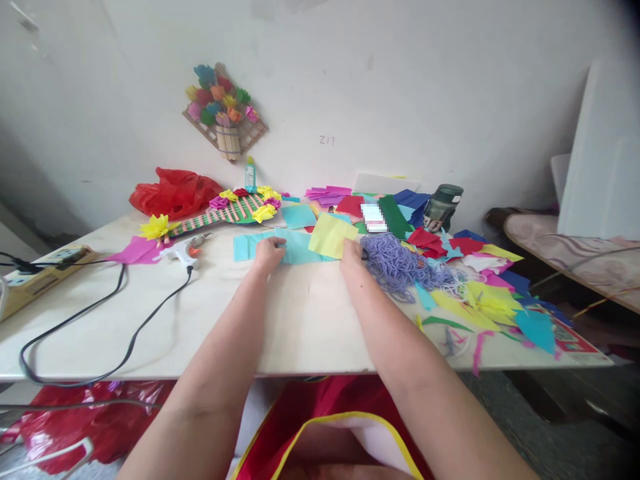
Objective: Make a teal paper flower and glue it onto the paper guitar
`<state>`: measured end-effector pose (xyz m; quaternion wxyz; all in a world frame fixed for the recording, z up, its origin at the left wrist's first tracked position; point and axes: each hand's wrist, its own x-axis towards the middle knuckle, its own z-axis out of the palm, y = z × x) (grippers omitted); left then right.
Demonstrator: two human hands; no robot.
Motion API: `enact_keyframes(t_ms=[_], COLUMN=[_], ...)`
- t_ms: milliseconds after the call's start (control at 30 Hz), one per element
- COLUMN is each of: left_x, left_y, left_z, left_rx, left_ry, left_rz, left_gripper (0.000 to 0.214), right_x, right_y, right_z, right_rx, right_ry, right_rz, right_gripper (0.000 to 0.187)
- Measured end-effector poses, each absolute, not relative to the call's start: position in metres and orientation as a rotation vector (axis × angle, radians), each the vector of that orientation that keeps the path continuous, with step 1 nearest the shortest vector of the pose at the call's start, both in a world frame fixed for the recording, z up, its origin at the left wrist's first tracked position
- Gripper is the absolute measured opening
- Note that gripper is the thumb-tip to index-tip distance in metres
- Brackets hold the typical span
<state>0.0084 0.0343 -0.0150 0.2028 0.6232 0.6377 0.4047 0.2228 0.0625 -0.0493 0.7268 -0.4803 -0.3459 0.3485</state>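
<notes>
A long strip of light-blue crepe paper (300,250) lies flat across the middle of the table, with fold creases in it. My left hand (270,255) rests on its left part, fingers curled and pinching at the paper. Over the strip's right end is a square of yellow paper (330,235), tilted slightly. My right hand (351,253) grips the yellow square at its lower right corner; some of its fingertips are hidden. Just right of that hand sits a tangled heap of purple yarn (395,263).
A white glue gun (181,252) with a black cord lies left, near a power strip (45,270). Behind stand a flower-decorated guitar-shaped craft (235,208), a red plastic bag (175,191) and a glue bottle (251,175). Right are paper scraps, a phone (374,218) and a dark bottle (443,205).
</notes>
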Motion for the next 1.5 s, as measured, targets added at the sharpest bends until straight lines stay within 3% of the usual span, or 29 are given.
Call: enact_keyframes(t_ms=[133, 300, 433, 567, 733, 833, 1033, 1200, 1500], left_x=[0.012, 0.016, 0.018, 0.023, 0.019, 0.012, 0.008, 0.011, 0.011], left_y=[0.031, 0.026, 0.026, 0.029, 0.037, 0.041, 0.043, 0.040, 0.037], left_z=[-0.017, -0.011, -0.011, -0.016, -0.023, -0.025, -0.026, -0.025, -0.021], left_rx=[1.564, 1.431, 1.430, 1.596, 1.504, 1.296, 1.021, 0.952, 0.923], left_ry=[1.580, 1.553, 1.558, 1.589, 1.657, 1.558, 1.271, 1.028, 0.972], left_rz=[1.177, 1.209, 1.244, 1.212, 1.313, 1.406, 1.552, 1.594, 1.601], left_gripper=[0.040, 0.023, 0.036, 0.032, 0.016, 0.012, 0.020, 0.027, 0.030], right_x=[0.214, 0.206, 0.199, 0.190, 0.195, 0.210, 0.213, 0.197, 0.199], right_y=[0.052, 0.040, 0.033, 0.031, 0.036, 0.036, 0.024, 0.013, 0.010], right_z=[-0.036, -0.025, -0.023, -0.024, -0.024, -0.021, -0.020, -0.016, -0.010], right_rx=[-1.055, -1.009, -1.016, -1.018, -1.012, -1.203, -1.747, -1.894, -1.961], right_ry=[-0.584, -0.655, -0.697, -0.762, -0.860, -0.996, -1.680, -1.966, -2.050], right_rz=[0.862, 1.019, 1.110, 1.114, 1.127, 0.937, 0.158, 0.030, -0.083], right_gripper=[0.008, 0.007, 0.005, 0.002, 0.020, 0.026, 0.014, 0.037, 0.028])
